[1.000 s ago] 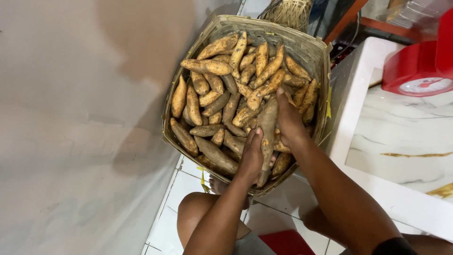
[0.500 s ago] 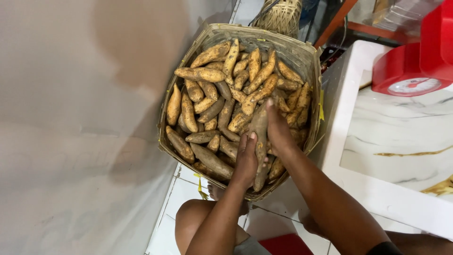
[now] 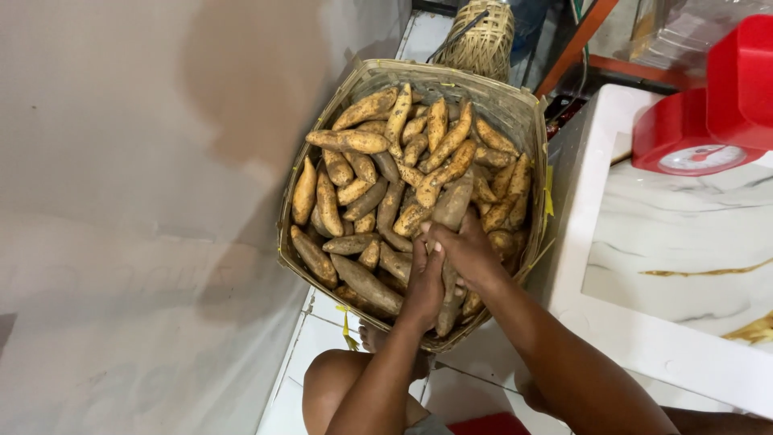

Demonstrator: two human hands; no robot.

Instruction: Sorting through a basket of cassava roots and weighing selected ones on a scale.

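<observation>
A woven bamboo basket (image 3: 527, 121) on the tiled floor is heaped with several dusty orange-brown sweet potatoes. One long sweet potato (image 3: 451, 209) lies lengthwise over the heap at the near right. My left hand (image 3: 425, 278) is wrapped around its lower part. My right hand (image 3: 467, 251) grips it just above, fingers curled over the tuber. Both forearms reach in from the bottom of the view, and my bare knee shows below the basket.
A grey wall (image 3: 121, 201) runs close along the left of the basket. A white marble-patterned counter (image 3: 684, 242) stands at the right with a red kitchen scale (image 3: 708, 121) on it. A small woven basket (image 3: 483, 36) sits beyond. White floor tiles (image 3: 322, 338) lie below.
Both hands stay on the same long sweet potato, and have shifted slightly along it while the view moved a little.
</observation>
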